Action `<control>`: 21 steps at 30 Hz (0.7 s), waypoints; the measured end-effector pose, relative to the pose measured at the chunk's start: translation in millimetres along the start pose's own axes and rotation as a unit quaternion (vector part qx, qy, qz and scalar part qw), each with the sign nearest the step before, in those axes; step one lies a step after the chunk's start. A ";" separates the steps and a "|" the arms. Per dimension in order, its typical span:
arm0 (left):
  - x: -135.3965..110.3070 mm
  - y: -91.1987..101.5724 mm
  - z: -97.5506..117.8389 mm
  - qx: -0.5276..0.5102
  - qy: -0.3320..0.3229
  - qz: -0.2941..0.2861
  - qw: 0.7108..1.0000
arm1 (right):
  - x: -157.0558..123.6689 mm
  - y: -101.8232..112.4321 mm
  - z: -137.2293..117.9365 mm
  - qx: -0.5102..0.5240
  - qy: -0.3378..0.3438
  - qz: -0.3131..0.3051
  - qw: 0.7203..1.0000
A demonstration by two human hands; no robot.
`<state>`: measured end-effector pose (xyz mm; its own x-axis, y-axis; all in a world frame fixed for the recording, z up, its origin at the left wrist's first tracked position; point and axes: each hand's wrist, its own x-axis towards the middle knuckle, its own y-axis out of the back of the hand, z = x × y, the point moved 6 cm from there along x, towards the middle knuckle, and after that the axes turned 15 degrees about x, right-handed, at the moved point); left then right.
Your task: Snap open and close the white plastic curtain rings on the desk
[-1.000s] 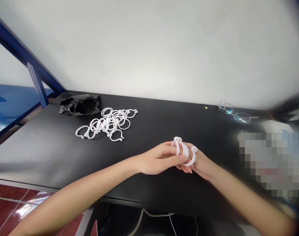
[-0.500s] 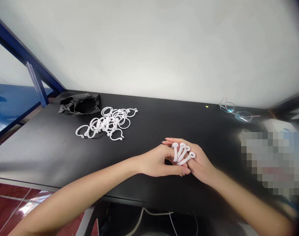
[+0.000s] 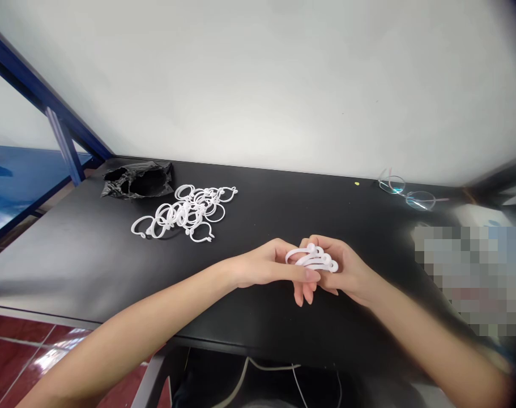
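Note:
Both hands meet over the middle of the black table (image 3: 71,266). A small stack of white plastic rings (image 3: 312,258) lies flat between them. My right hand (image 3: 346,272) curls around the stack from the right. From the left, my left hand (image 3: 274,269) lays its fingers along the stack, thumb on top. A loose pile of several more white rings (image 3: 185,214) lies on the table to the far left, well apart from both hands.
A crumpled black plastic bag (image 3: 136,180) sits behind the ring pile near the wall. Clear glasses (image 3: 406,192) lie at the back right. A blurred patch covers the right side. Blue metal bars (image 3: 58,130) rise at the left.
The rings were upright on my right fingers a second ago; they have been turned flat into a stack. Both hands shifted slightly and the right fingers curled around them.

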<state>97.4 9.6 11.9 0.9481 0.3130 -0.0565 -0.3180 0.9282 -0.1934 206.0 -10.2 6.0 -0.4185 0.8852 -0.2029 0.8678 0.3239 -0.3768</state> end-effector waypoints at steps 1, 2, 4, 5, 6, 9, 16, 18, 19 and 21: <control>0.6 2.1 -1.1 -0.009 0.001 0.021 1.000 | 0.3 0.2 1.7 0.016 -0.007 0.001 1.000; 1.3 4.7 -2.1 -0.018 -0.001 0.049 0.999 | 0.7 0.9 2.4 0.032 -0.005 0.005 0.999; 2.4 9.6 -3.8 -0.024 -0.013 0.107 0.994 | 1.4 2.9 2.5 0.058 0.010 0.017 0.998; 2.6 11.4 -4.5 -0.015 -0.019 0.134 0.991 | 1.7 3.9 2.6 0.068 0.019 0.024 0.997; 2.3 13.2 -4.9 0.001 -0.027 0.162 0.986 | 2.0 4.3 3.2 0.075 0.025 0.025 0.997; -2.4 19.1 -1.9 0.116 -0.053 0.250 0.960 | 2.6 1.0 8.0 0.081 0.021 0.005 0.996; -6.7 10.9 5.3 0.540 -0.104 0.230 0.803 | 2.8 -11.1 16.4 0.054 -0.003 -0.007 0.999; -4.8 11.0 -3.2 0.608 -0.075 0.208 0.763 | 2.1 -13.5 17.4 0.033 -0.015 0.001 0.999; -4.0 11.3 -6.8 0.638 -0.066 0.203 0.740 | 1.6 -14.7 17.6 0.024 -0.020 0.005 1.000; -2.8 10.8 -10.8 0.697 -0.066 0.197 0.686 | 0.2 -17.5 18.2 0.013 -0.029 0.009 0.999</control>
<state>91.5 16.6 -0.6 0.8068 0.5251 0.2709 -0.3348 0.0285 0.9419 185.8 -21.7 -3.9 -0.4180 0.8700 -0.2616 0.8688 0.2987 -0.3949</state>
